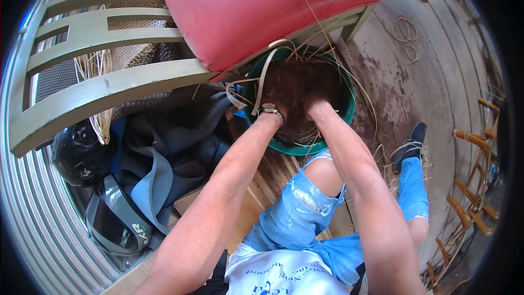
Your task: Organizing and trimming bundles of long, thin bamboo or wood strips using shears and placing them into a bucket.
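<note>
Both of my arms reach down into a round green basin filled with dark brown water. My left hand, with a watch at its wrist, dips below the surface on the left side. Close beside it, my right hand is sunk in the same water. The murk hides the fingers of both, so whether they hold anything does not show. Thin pale cane strips curl over the basin's rim, several sticking out at the far side.
A wooden chair with a red padded seat lies beyond the basin, its slatted back to the left. Dark cloth, a black helmet and a bundle of strips are left. Loose cane and rattan frames lie right.
</note>
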